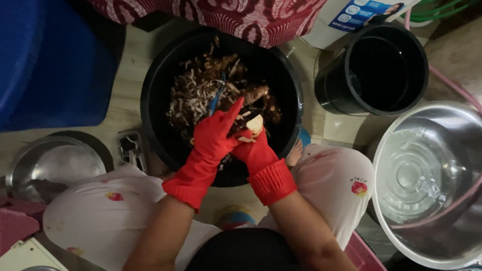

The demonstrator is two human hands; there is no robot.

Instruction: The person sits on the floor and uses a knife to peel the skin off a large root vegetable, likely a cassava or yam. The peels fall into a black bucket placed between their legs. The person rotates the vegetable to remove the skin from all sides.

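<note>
Landmark: black basin (pixel 155 100) on the floor, sitting between the person's knees.

- Steel bowl (pixel 427 175), right of the basin and near it: holding clear water, no peeled pieces showing in it. Judging by that, little or no finished output is being collected there.
- Black bucket (pixel 374 68), up-right of the basin: interior is reading dark, contents cannot be told.
- Steel pan (pixel 55 165), lower-left of the basin: looking empty apart from a dark item at its near edge.
- Peel heap (pixel 201 90) inside the basin: covering much of the bottom, so a fair amount of peeling is looking done. No unpeeled stock is showing anywhere, so what is left cannot be told.
- Left hand (pixel 213 138), red glove, over the basin's near half: closing around a blue-handled peeler (pixel 217 98), blade pointing into the heap.
- Right hand (pixel 253 148), red glove, touching the left: gripping a pale root piece (pixel 254 124) just above the peels. Its exposed face is looking light and already stripped; the underside is hidden, so I judge this piece partly to mostly done.
</note>
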